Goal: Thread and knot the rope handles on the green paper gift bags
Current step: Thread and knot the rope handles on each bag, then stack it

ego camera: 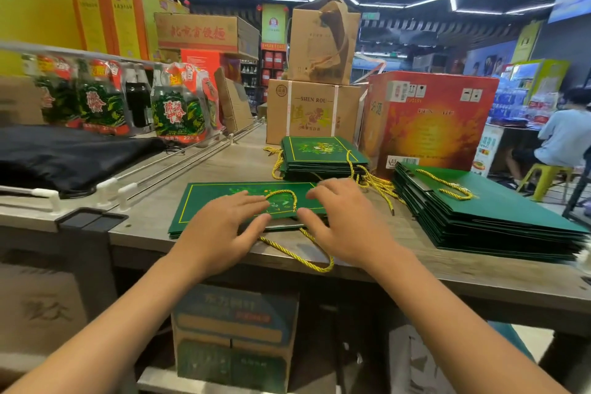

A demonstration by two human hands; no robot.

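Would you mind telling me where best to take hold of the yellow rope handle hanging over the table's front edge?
Probably at the bottom of the yellow twisted rope handle loop, from the near side. It hangs free past the grey table edge below the flat green paper bag, so fingers can close around it unobstructed.

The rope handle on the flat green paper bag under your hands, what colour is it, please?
The twisted rope handle is golden yellow, seen clearly in the head view.

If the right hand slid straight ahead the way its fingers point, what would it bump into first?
Probably the back stack of green bags: the right hand points up-left across the flat bag beneath it. Depth is unclear.
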